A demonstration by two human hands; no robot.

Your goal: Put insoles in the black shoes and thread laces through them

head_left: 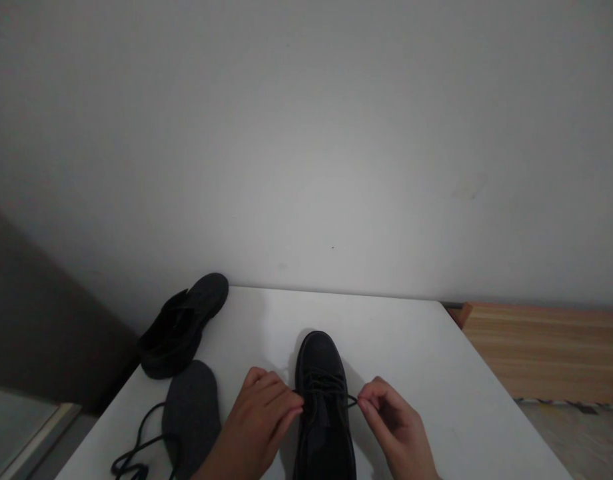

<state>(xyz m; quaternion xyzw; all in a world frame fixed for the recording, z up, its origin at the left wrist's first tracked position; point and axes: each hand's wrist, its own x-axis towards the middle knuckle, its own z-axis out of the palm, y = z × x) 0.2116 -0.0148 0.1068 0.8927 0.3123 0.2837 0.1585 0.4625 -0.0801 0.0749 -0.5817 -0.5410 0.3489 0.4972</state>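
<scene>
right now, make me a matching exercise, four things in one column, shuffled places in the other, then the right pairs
1. black laced shoe
2. black wide-open shoe
3. dark grey insole
4. brown wood-grain panel

A. right of the white tabletop
B. between the left hand and right hand
C. at the tabletop's far-left corner
D. lying flat, left of the left hand

Pairs: 1B, 2C, 3D, 4A

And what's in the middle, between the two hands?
In the head view, a black shoe sits between the left hand and the right hand, which pinches the shoe's lace.
</scene>
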